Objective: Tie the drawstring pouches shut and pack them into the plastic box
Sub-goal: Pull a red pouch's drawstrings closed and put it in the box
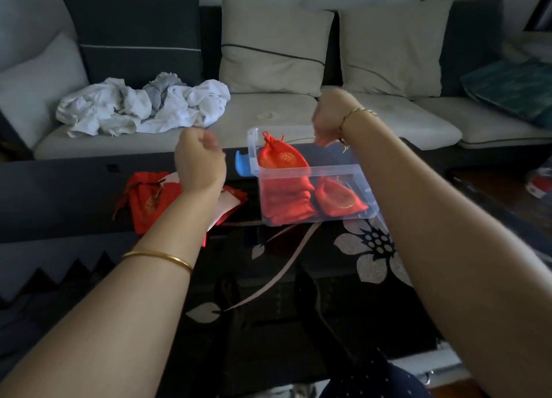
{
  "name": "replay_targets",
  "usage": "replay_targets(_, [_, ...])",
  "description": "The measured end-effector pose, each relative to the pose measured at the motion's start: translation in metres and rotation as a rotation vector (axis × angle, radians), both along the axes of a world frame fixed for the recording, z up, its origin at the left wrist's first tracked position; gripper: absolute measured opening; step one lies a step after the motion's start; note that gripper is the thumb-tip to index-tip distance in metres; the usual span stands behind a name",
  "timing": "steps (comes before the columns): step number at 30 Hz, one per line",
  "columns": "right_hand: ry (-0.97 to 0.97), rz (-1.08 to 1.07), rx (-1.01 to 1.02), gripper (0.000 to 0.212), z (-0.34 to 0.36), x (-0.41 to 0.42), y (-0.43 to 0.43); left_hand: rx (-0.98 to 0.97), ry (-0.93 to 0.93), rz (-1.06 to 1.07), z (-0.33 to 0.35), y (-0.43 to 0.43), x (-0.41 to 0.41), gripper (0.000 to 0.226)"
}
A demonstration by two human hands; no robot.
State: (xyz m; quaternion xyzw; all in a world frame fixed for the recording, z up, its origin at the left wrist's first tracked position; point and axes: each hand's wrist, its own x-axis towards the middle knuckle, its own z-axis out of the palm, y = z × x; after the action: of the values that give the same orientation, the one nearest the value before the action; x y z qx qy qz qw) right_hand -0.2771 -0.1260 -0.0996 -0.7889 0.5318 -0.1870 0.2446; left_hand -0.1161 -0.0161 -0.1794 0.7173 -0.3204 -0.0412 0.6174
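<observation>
Pouches, red with a gold pattern, sit in three spots. Two lie flat on the floor of the plastic box (pixel 310 168), one pouch (pixel 285 202) at its left side and a second pouch (pixel 340 199) at its right. A third pouch (pixel 280 157) stands up in the back left corner of the box, neck gathered, a red knot on top. More loose pouches (pixel 146 200) are piled left of the box, with a white card (pixel 227 203) lying among them.

Right hand (pixel 328 119) is raised above the back right of the box, fingers curled tight. A thin drawstring (pixel 298 140) runs from the third pouch's neck up to those fingers, so we read it as pinched there; the fingertips are blurred. Left hand (pixel 198 158) is raised left of the box, above the loose pile, fingers curled into a fist. It is blurred too, so we cannot tell if it grips anything.

We see a gold bangle (pixel 158 255) on the left forearm and a thin bracelet (pixel 355 113) on the right wrist.

The box is clear, lid off, with a blue latch (pixel 243 164) on its left end. It rests on a dark table (pixel 370 248) with a pale flower print near the box's front right corner. Behind the box is a sofa (pixel 268 110) with grey and dark cushions. A heap of white cloth (pixel 143 107) lies on the seat, behind and left of the box. A teal cushion (pixel 513 87) sits far right of the box.
</observation>
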Motion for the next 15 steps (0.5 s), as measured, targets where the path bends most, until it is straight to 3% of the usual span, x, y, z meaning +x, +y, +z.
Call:
replay_targets(2, [-0.135, 0.104, -0.093, 0.016, 0.002, 0.014, 0.028, 0.111, -0.006, 0.106, -0.021, 0.021, 0.01, 0.028])
replay_targets(4, [-0.255, 0.219, -0.044, 0.015, -0.007, 0.029, 0.068, 0.327, -0.019, 0.168, -0.042, 0.038, 0.019, 0.032])
replay_targets(8, [-0.125, 0.351, 0.225, 0.026, -0.058, 0.069, 0.118, 0.719, 0.093, 0.222, -0.069, 0.072, 0.034, 0.047])
replay_targets(13, [0.004, 0.36, 0.255, 0.033, -0.125, 0.109, 0.137, 0.656, 0.231, 0.052, -0.084, 0.081, 0.053, 0.044])
replay_targets(15, [-0.061, 0.286, 0.357, 0.029, -0.143, 0.117, 0.133, 0.567, 0.293, 0.017, -0.084, 0.081, 0.056, 0.039])
